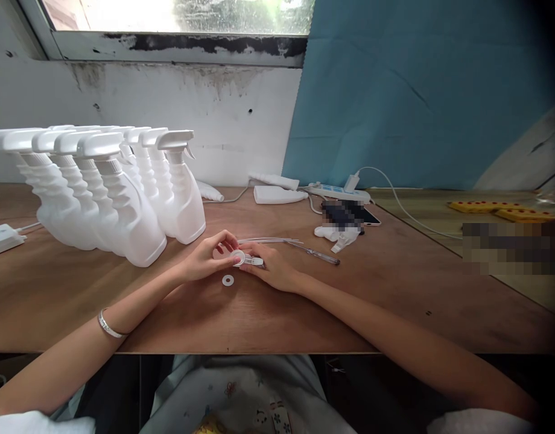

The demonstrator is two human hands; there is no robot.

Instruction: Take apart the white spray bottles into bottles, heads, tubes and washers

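Observation:
Between both hands, just above the wooden table, is a white plastic spray trigger head (pixel 256 261) with a round collar facing me. My left hand (pixel 210 255) has its thumb against the collar's open end, fingers curled behind it. Gripping the other side of the same piece is my right hand (pixel 277 268), its fingers closed around the body. A flat white ring washer (pixel 228 280) lies on the table just below the hands. Behind them, thin white dip tubes (pixel 277 240) rest near a clear-handled screwdriver (pixel 320 256).
White spray bottles (pixel 142 223) with trigger heads stand grouped at the left. Two white bottles (pixel 277 194) lie at the back, beside a power strip (pixel 338 193). A phone (pixel 370 216) and crumpled white plastic (pixel 345 238) are to the right. The table's front edge (pixel 259 352) is close to me.

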